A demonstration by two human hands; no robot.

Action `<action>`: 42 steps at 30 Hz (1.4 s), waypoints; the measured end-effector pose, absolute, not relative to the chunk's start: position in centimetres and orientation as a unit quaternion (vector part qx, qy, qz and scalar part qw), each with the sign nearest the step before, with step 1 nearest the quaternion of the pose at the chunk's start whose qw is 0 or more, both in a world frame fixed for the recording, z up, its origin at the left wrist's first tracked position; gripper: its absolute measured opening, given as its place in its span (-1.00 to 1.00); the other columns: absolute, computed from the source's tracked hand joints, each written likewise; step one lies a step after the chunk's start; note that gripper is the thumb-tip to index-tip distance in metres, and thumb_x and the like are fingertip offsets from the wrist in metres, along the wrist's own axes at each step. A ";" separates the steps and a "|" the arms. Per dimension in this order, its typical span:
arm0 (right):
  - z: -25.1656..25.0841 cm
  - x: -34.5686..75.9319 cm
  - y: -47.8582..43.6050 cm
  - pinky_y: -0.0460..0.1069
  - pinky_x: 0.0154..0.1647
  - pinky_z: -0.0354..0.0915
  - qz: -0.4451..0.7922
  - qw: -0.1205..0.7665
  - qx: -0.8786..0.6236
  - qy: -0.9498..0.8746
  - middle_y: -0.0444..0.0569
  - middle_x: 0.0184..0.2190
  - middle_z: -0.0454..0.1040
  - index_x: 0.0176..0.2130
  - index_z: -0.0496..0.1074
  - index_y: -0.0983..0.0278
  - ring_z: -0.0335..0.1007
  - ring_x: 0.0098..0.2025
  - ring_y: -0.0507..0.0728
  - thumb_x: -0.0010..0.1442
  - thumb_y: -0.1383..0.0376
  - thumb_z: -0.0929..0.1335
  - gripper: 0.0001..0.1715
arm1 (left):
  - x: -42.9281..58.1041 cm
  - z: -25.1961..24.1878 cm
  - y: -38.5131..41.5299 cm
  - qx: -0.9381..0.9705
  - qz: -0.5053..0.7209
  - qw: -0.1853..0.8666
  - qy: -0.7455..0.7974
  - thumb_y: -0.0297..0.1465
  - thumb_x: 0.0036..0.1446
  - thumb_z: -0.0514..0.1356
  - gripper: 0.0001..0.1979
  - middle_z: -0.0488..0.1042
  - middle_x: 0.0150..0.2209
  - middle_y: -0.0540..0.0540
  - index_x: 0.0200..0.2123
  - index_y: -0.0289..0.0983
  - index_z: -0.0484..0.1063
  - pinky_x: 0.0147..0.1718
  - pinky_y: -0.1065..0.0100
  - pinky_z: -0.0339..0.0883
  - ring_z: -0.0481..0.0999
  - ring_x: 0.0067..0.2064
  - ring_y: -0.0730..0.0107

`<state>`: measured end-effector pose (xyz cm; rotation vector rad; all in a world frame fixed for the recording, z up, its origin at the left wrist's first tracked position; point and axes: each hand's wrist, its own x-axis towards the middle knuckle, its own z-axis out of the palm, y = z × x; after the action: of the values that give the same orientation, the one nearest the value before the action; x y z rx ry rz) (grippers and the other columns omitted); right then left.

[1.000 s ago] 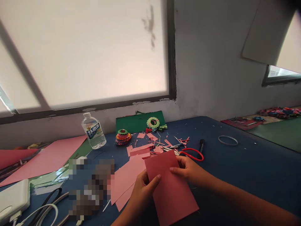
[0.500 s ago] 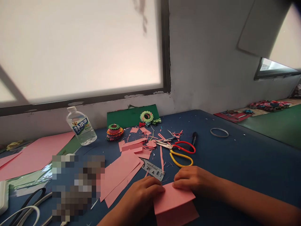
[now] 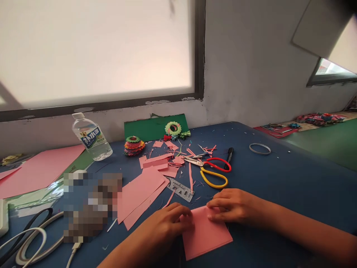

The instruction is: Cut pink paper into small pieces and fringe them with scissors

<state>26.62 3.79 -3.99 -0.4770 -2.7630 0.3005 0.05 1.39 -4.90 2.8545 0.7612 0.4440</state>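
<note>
A folded pink sheet of paper (image 3: 206, 234) lies flat on the blue table (image 3: 292, 182) in front of me. My left hand (image 3: 167, 223) presses down on its left far corner with curled fingers. My right hand (image 3: 234, 204) presses its far edge on the right side, fingers bent onto the fold. Just beyond the sheet lie a small clear ruler (image 3: 181, 190) and scissors with one red and one yellow handle (image 3: 212, 171).
Pink paper offcuts (image 3: 142, 193) lie left of my hands. A black marker (image 3: 229, 155), a thin ring (image 3: 260, 149), a water bottle (image 3: 91, 137), stacked paper flowers (image 3: 134, 146), green card (image 3: 156, 127), large pink sheets (image 3: 39, 171) and cables (image 3: 33, 242) are spread about.
The pink sheet was held up unfolded, then folded over and laid down. Both hands now press its fold flat against the table. The view has tilted down slightly.
</note>
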 end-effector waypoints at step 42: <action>-5.5 22.7 -0.5 0.17 0.16 -0.06 -0.042 0.062 -0.305 -0.949 0.19 0.06 0.25 0.10 0.19 0.44 0.12 0.12 0.22 0.21 0.31 0.11 -0.51 | 2.4 -3.7 -0.9 0.945 0.056 0.081 0.312 -0.58 -0.08 -0.02 -0.42 0.28 0.08 -0.31 0.10 -0.49 0.12 0.11 0.22 0.06 0.25 0.10 0.19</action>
<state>22.69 -0.45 -5.49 -0.9224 -2.8706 -0.1278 2.35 -0.89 -3.73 2.8243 0.9337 0.1682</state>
